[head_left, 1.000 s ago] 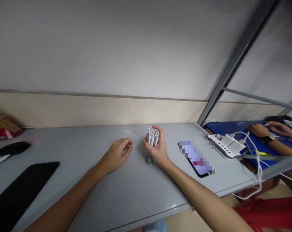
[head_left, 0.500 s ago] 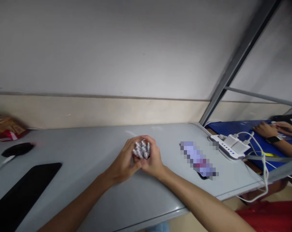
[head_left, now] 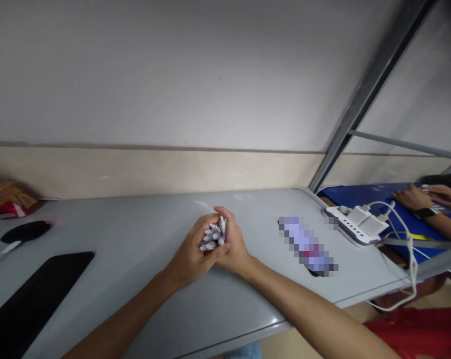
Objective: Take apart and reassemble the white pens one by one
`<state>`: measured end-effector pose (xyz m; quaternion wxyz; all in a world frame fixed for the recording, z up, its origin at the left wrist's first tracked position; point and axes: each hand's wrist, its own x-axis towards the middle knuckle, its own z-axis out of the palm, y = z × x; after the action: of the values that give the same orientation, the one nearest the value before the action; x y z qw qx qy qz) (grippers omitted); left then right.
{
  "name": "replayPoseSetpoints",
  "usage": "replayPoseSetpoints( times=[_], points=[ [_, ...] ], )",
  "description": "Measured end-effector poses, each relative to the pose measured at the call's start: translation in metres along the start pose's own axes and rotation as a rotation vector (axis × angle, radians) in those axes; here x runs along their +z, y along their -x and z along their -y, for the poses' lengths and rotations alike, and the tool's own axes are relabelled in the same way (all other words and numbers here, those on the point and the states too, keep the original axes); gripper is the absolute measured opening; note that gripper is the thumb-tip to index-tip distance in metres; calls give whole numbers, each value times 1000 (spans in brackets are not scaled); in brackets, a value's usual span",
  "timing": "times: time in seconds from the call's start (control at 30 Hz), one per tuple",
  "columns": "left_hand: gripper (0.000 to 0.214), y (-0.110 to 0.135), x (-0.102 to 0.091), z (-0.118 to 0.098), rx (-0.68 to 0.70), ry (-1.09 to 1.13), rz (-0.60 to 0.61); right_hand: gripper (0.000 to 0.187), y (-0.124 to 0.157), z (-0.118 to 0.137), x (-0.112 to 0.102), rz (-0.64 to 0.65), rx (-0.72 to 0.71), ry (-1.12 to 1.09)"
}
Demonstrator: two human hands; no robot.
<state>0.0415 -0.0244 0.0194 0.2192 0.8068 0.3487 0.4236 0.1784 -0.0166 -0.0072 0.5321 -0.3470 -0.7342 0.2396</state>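
At the desk point(head_left: 154, 319), the left hand point(head_left: 191, 253) has joined the right hand point(head_left: 237, 245), both gripping the pens point(head_left: 213, 236), likely steadying them.

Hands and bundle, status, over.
Left hand and right hand cupped around white pen-like bundle. Phone right of hands, apart. Nothing seen blocking them.
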Motion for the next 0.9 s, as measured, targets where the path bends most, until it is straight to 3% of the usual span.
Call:
replayPoseSetpoints(
  times=[0.27,0.4,0.67,0.77,0.9],
  points=[
    [31,-1,1,2,0,-2,5,79,-1,2,0,9,4,-14],
    [32,-1,1,1,-29,33,-8,66,-4,6,-3,10,-51,53],
    [39,-5,1,-5,31,86,-30,57,-3,7,-1,-119,-151,182],
    [31,-4,1,-7,-17,125,-49,60,-4,7,-2,-159,-170,232],
    [20,-1,2,-12,-137,218,19,63,-5,7,-3,-184,-285,255]
  ],
)
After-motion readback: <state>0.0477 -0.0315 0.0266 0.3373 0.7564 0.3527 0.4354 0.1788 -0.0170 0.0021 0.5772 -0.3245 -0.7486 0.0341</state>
